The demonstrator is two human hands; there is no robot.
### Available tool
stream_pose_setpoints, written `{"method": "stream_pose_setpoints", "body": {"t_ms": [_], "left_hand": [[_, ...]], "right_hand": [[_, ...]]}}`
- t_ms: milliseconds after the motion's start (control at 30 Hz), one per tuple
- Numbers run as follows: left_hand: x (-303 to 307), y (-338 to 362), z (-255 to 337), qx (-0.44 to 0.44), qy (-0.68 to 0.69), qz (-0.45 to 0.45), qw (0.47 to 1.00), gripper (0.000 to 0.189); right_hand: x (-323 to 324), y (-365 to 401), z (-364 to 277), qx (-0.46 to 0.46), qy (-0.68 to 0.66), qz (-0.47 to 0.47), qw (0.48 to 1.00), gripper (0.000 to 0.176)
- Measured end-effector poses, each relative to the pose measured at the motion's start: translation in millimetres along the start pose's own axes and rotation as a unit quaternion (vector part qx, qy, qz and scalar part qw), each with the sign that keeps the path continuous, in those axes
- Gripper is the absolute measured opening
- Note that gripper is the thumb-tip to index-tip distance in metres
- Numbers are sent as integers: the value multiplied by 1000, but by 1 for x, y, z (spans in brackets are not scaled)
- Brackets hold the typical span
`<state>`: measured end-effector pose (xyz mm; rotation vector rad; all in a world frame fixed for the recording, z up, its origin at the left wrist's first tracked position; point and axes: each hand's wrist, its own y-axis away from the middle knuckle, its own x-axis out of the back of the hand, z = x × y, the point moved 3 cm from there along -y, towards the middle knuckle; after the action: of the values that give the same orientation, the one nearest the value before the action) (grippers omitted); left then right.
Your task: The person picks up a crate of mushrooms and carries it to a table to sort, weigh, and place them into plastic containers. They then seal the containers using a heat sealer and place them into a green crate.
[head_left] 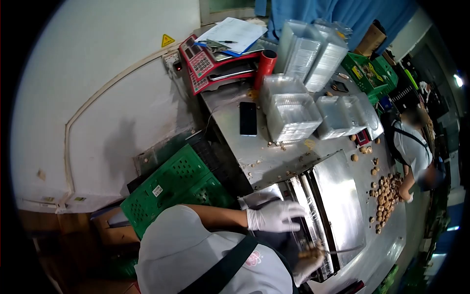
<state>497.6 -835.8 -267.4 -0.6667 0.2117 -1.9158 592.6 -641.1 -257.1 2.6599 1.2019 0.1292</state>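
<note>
My left hand (pixel 276 216), in a white glove, hovers over the near edge of a metal machine (pixel 340 196) with its fingers spread and nothing in them. Lower in the view, my right hand (pixel 308 267), also gloved, is by the machine's lower end. Its fingers are bent around a small brownish thing (pixel 308 253), too blurred to name. The machine has a flat shiny plate and a long bright slot or roller strip (pixel 313 215) beside my hands.
On the metal table (pixel 230 117) are a phone (pixel 248 118), stacked clear trays (pixel 293 117), red scales (pixel 200 63), a clipboard (pixel 232 34), a red cylinder (pixel 265 67) and mushrooms (pixel 387 198). A co-worker (pixel 411 147) reaches toward the mushrooms. Green crates (pixel 171 183) stand left.
</note>
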Motion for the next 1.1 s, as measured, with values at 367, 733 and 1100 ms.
{"method": "stream_pose_setpoints", "body": {"t_ms": [367,733,1100], "left_hand": [[48,39,-120,308,-172,130,926,30],[28,57,-136,354,27,11,935,52],[35,54,-125,385,124,29,914,52]], "right_hand": [[240,-43,74,-95,154,327,927,42],[239,-30,144,-209,-45,194,957,34],[236,-36,135,-195,24,241,950,31]]}}
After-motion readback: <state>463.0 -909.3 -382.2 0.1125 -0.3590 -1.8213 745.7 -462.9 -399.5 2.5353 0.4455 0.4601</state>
